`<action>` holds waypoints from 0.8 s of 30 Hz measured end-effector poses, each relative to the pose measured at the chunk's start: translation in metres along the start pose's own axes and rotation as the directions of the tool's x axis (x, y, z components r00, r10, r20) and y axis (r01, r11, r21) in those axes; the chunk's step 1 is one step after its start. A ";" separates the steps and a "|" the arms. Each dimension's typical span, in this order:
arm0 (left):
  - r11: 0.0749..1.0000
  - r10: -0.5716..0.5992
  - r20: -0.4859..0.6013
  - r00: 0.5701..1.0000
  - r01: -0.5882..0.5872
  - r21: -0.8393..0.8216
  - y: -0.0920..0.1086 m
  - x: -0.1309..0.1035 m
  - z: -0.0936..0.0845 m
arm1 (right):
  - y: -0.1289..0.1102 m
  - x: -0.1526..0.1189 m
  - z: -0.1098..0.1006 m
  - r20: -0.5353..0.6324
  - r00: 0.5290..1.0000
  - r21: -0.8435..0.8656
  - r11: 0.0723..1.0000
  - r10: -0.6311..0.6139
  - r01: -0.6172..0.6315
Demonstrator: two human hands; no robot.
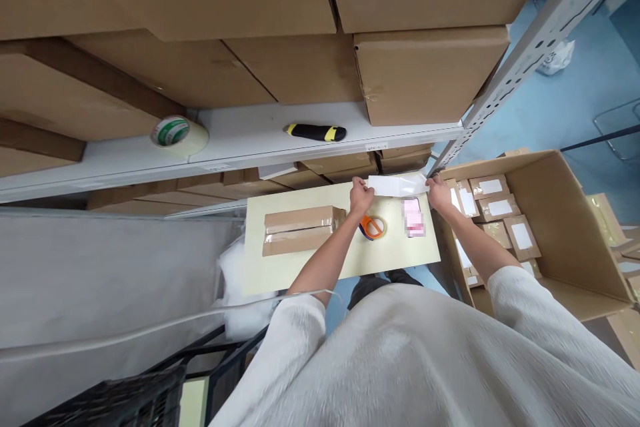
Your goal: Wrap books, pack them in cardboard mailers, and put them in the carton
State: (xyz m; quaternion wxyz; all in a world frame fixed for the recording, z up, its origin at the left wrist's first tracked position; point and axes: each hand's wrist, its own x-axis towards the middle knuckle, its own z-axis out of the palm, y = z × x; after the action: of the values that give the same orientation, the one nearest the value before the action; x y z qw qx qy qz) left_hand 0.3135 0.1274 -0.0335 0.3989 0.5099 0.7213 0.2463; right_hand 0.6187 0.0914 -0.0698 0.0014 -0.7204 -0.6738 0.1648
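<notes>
Over the smooth surface (395, 253), near its straight far edge — holding a flat white strip (395, 185) between pinched-closed left hand (361, 195) and right hand (439, 193).

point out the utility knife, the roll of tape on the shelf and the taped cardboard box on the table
utility knife (313, 132): head view, black handle
roll of tape (199, 139): head view, outer side
cardboard box (295, 219): head view, upper face

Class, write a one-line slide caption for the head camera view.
Two bare hands stretch a white strip above a pale table, beside a taped carton.
</notes>
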 end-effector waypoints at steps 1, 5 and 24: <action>1.000 0.000 -0.008 1.000 0.000 -0.022 0.001 -0.001 -0.002 | 0.000 -0.001 0.000 -0.002 1.000 0.000 1.000 0.009 -0.009; 0.995 -0.018 -0.032 0.999 0.015 -0.094 0.002 -0.005 -0.014 | 0.003 -0.005 0.003 0.002 1.000 0.001 1.000 0.030 -0.030; 0.906 -0.023 0.039 0.999 0.037 -0.421 -0.014 -0.059 -0.100 | -0.158 -0.050 -0.010 -0.129 0.914 0.261 0.876 -0.385 0.406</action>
State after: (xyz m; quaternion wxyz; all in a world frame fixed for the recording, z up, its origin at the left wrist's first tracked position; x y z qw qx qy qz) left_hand 0.2325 0.0731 0.0314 0.5151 0.4044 0.6523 0.3816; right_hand 0.4660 0.0596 -0.0137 0.1624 -0.5651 -0.7757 0.2291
